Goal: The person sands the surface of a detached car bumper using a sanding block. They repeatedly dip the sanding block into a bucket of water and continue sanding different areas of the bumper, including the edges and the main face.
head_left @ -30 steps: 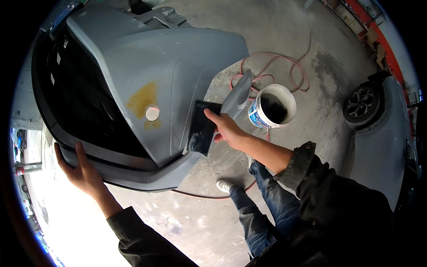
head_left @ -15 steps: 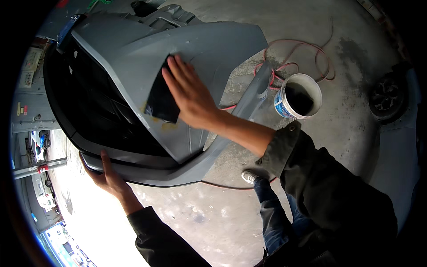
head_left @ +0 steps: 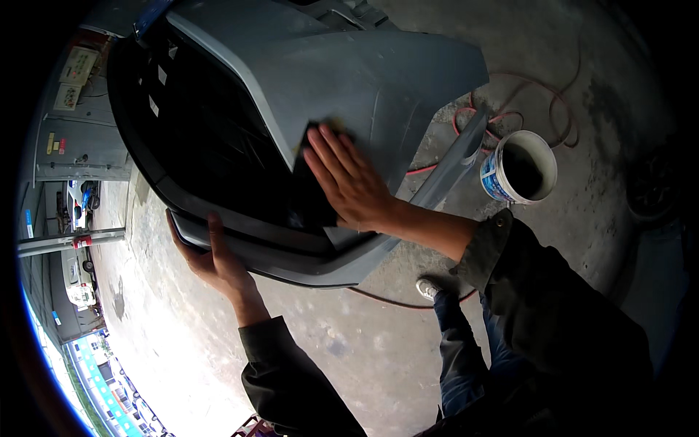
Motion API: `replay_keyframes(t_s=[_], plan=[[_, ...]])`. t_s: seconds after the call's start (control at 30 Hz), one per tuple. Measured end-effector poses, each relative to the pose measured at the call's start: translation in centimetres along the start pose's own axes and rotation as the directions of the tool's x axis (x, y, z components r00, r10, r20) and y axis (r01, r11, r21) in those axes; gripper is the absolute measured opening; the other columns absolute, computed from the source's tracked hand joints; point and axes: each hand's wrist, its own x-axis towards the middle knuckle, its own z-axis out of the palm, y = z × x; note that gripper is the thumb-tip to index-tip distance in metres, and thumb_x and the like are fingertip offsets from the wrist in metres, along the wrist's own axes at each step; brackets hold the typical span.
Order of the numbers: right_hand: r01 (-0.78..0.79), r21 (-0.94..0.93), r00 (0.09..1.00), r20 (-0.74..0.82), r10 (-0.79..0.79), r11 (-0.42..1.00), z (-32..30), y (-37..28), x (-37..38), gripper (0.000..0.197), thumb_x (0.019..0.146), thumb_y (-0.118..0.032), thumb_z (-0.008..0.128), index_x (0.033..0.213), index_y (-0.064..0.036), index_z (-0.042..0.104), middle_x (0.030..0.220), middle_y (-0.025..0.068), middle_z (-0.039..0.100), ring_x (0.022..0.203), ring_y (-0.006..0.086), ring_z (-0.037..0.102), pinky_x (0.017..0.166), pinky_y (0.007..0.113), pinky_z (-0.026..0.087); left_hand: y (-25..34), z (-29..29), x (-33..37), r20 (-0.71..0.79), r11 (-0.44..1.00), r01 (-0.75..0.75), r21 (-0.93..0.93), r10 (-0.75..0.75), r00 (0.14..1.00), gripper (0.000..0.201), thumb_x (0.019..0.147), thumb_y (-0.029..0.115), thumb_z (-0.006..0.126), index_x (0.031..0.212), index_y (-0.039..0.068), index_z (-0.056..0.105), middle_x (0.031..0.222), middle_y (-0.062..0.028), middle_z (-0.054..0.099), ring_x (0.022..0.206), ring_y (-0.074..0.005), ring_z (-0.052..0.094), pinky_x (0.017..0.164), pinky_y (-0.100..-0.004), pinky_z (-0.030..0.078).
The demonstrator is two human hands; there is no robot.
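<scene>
Black sheet [head_left: 309,193] moved across grey bumper [head_left: 364,80] | hands: left [head_left: 222,271] gripping bumper, right [head_left: 348,182] flat on sheet | concrete floor [head_left: 313,342]

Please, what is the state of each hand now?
Left hand: closed, holding the grey bumper at its edge.
Right hand: open, flat on the dark sheet.

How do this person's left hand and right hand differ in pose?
The left hand grips the edge of the grey bumper; the right hand lies over a black sheet. The left hand's thumb stands apart from its fingers; the right hand's fingers stretch out. Both hands are bare.
</scene>
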Motion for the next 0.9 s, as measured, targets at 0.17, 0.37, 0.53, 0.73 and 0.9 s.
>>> replay_keyframes(t_s=[0.17,0.37,0.53,0.73,0.9], plan=[[0.061,0.054,0.997,-0.056,-0.058,0.997,-2.0,3.8,3.9,0.097,0.082,-0.029,0.071,0.154,0.0126,0.02,0.163,0.0337,0.013,0.155,0.0432,0.009,0.127,0.053,0.01,-0.5,0.5,-0.2,0.014,0.999,-0.02,-0.029,0.021,1.0,0.066,0.092,0.015,0.074,0.151,0.005,0.046,0.143,-0.0181,0.056,0.13,-0.0293,0.054,0.111,-0.0389,0.041],[-0.077,0.055,0.997,0.005,0.077,0.996,-1.1,-0.5,2.5,0.091,0.082,-0.021,0.067,0.154,0.0123,0.023,0.164,0.033,0.012,0.155,0.0446,0.009,0.127,0.053,0.008,-0.3,-0.1,0.1,0.017,1.0,-0.019,-0.001,0.019,1.0,0.065,0.091,0.015,0.073,0.15,0.006,0.047,0.143,-0.0197,0.055,0.13,-0.0333,0.055,0.11,-0.0415,0.044],[0.026,0.104,1.0,-0.004,-0.026,0.994,-1.3,1.5,0.4,0.084,0.083,-0.02,0.062,0.154,0.0087,0.028,0.166,0.0285,0.013,0.156,0.0391,0.011,0.127,0.051,0.009,-0.4,-0.1,0.1,0.008,0.999,-0.043,0.003,0.043,0.999,0.066,0.091,0.017,0.074,0.15,0.004,0.047,0.144,-0.021,0.054,0.131,-0.0356,0.054,0.11,-0.0434,0.045],[-0.07,0.208,0.991,-0.098,0.092,0.976,-0.9,1.1,2.5,0.092,0.076,-0.01,0.062,0.156,0.0103,0.021,0.166,0.0295,0.01,0.156,0.0421,0.007,0.127,0.053,0.009,-0.9,-0.1,0.2,0.005,1.0,0.01,0.002,-0.01,1.0,0.068,0.089,0.019,0.075,0.15,0.005,0.048,0.144,-0.0201,0.054,0.13,-0.0361,0.055,0.108,-0.0443,0.047],[0.015,-0.013,0.997,0.075,-0.014,1.0,-0.3,1.8,-1.9,0.079,0.086,-0.016,0.055,0.155,0.0098,0.025,0.166,0.0276,0.012,0.156,0.0398,0.007,0.128,0.052,0.009,-0.5,0.2,0.1,-0.013,0.999,-0.002,0.033,0.002,1.0,0.068,0.09,0.021,0.074,0.15,0.006,0.047,0.147,-0.0212,0.051,0.133,-0.038,0.052,0.11,-0.0472,0.046]])
